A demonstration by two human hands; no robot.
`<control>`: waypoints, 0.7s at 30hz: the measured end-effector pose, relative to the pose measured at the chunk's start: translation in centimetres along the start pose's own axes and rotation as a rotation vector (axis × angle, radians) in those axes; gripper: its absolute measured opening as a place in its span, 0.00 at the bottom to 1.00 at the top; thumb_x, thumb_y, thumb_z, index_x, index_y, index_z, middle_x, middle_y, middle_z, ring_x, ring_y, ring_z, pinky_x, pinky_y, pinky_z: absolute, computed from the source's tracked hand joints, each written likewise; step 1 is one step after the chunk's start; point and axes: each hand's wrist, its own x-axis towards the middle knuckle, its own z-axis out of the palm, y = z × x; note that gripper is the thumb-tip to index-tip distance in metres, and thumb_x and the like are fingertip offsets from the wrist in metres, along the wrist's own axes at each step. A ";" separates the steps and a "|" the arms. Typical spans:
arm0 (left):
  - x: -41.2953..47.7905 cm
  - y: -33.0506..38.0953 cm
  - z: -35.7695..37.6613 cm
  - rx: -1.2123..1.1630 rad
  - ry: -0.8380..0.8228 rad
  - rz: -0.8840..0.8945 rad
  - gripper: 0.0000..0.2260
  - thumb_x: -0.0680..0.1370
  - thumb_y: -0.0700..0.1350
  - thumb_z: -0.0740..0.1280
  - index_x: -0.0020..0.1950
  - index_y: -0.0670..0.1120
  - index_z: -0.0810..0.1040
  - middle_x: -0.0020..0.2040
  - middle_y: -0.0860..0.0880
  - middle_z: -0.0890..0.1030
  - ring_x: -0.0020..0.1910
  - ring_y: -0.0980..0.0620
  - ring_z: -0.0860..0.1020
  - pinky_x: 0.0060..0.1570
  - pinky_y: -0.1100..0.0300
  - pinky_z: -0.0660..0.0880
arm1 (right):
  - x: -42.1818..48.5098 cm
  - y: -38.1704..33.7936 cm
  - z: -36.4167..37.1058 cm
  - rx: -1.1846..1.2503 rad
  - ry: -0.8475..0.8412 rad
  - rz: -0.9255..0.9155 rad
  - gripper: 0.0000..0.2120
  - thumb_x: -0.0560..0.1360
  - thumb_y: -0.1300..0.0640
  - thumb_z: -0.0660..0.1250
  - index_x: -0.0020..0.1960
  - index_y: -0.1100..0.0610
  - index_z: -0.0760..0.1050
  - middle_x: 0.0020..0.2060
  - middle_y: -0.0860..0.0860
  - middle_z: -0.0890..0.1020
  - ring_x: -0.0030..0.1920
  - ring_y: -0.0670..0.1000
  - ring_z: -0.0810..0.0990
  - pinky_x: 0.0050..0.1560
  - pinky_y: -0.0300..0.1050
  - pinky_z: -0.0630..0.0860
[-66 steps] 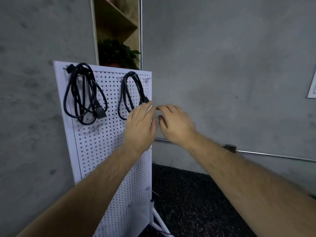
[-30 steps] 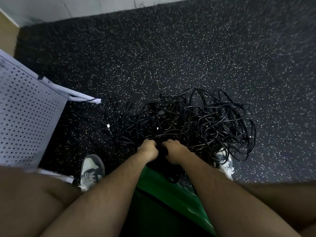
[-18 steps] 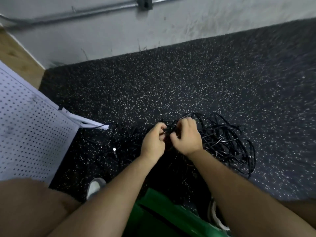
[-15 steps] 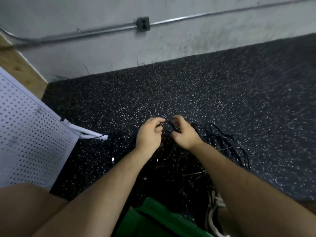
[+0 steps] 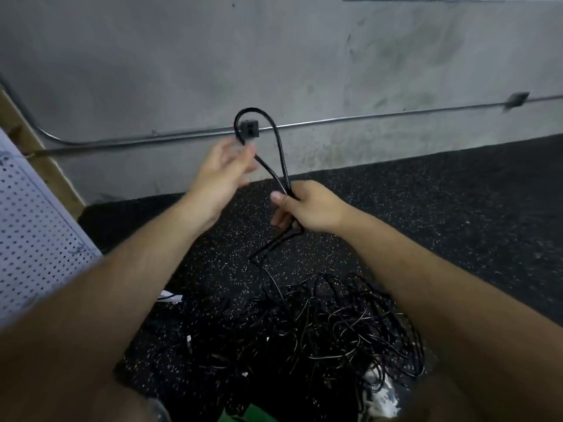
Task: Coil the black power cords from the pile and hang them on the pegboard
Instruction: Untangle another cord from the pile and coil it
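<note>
grey scuffed concrete wall (image 5: pixel 304 56) behind the fingers (image 5: pixel 227 150) of the left hand (image 5: pixel 217 178), 1 metal conduit (image 5: pixel 365 118) running along it at fingertip height to a junction box (image 5: pixel 516 100) far right of them, wood edge (image 5: pixel 58 181) far left, black speckled floor (image 5: pixel 441 202) below them, dim light

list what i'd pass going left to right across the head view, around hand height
pegboard → left hand → right hand, gripping a power cord → junction box on the wall conduit
</note>
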 end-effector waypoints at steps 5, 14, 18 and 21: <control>-2.8 -6.5 1.1 0.465 -0.584 -0.097 0.29 0.76 0.68 0.66 0.74 0.58 0.69 0.71 0.58 0.74 0.70 0.56 0.73 0.73 0.50 0.68 | 0.0 -3.7 -0.7 0.157 0.173 -0.064 0.13 0.85 0.50 0.59 0.52 0.58 0.77 0.37 0.50 0.86 0.40 0.50 0.86 0.41 0.44 0.80; 0.2 -8.0 1.6 0.381 -0.686 -0.198 0.15 0.79 0.59 0.69 0.64 0.64 0.71 0.63 0.58 0.79 0.63 0.56 0.78 0.66 0.52 0.73 | 2.3 -2.8 -1.3 0.518 0.363 -0.007 0.10 0.85 0.51 0.59 0.52 0.56 0.75 0.36 0.48 0.84 0.39 0.48 0.85 0.38 0.43 0.71; -0.1 -8.9 3.7 0.325 -0.626 -0.209 0.31 0.75 0.53 0.76 0.72 0.63 0.64 0.68 0.58 0.75 0.65 0.56 0.75 0.66 0.56 0.70 | 3.3 -3.3 -2.2 0.702 0.422 0.022 0.11 0.85 0.50 0.60 0.51 0.56 0.74 0.34 0.48 0.82 0.37 0.49 0.83 0.41 0.43 0.71; 0.2 -9.3 4.6 0.258 -0.556 -0.261 0.31 0.70 0.57 0.77 0.70 0.59 0.69 0.65 0.54 0.78 0.63 0.56 0.76 0.66 0.54 0.70 | 4.0 -3.1 -1.8 0.873 0.412 0.054 0.10 0.85 0.51 0.61 0.52 0.58 0.73 0.32 0.49 0.81 0.36 0.50 0.83 0.41 0.43 0.72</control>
